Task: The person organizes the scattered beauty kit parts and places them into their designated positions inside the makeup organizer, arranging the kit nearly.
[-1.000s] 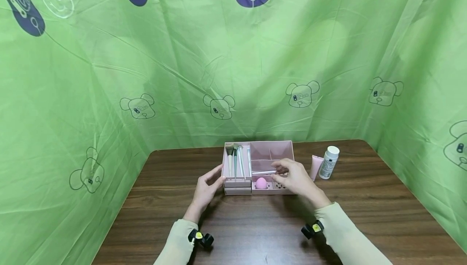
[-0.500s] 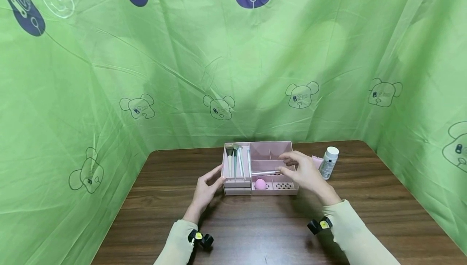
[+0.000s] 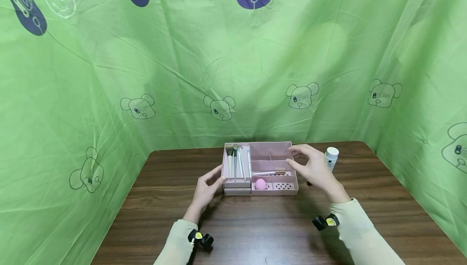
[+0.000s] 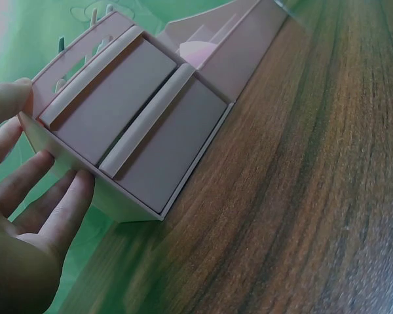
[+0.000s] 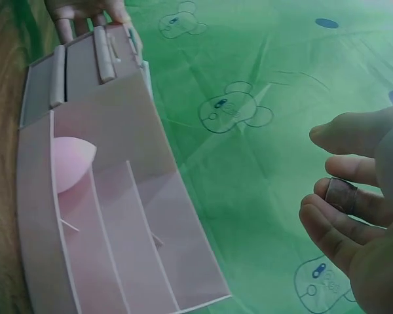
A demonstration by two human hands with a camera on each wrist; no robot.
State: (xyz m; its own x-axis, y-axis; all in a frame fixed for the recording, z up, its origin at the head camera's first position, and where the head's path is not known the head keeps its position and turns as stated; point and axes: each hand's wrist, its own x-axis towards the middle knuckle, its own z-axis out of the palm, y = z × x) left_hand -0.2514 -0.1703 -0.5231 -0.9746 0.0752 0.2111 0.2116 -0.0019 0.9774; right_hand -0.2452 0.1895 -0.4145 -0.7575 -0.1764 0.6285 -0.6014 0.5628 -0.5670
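A pink desktop organizer (image 3: 240,191) with two small drawers stands toward the back of the table. My left hand (image 3: 204,194) rests against its left side, fairly straight fingers on the side wall and thumb at the top front corner (image 4: 27,98). Makeup brushes (image 3: 235,163) lie in its left top tray. Slim pencil-like sticks (image 3: 268,172) lie in a middle slot, and a pink makeup sponge (image 3: 260,184) sits in the front one. My right hand (image 3: 316,168) hovers by the organizer's right edge, loosely bent fingers holding nothing.
A white-capped bottle (image 3: 331,155) stands right of the organizer, partly behind my right hand. That hand hides the pink tube beside it. A green printed curtain (image 3: 219,62) hangs behind the wooden table (image 3: 255,228).
My right hand has moved right, off the sticks in the middle slot and over toward the bottle, covering the pink tube. My left hand has stayed at the organizer's side.
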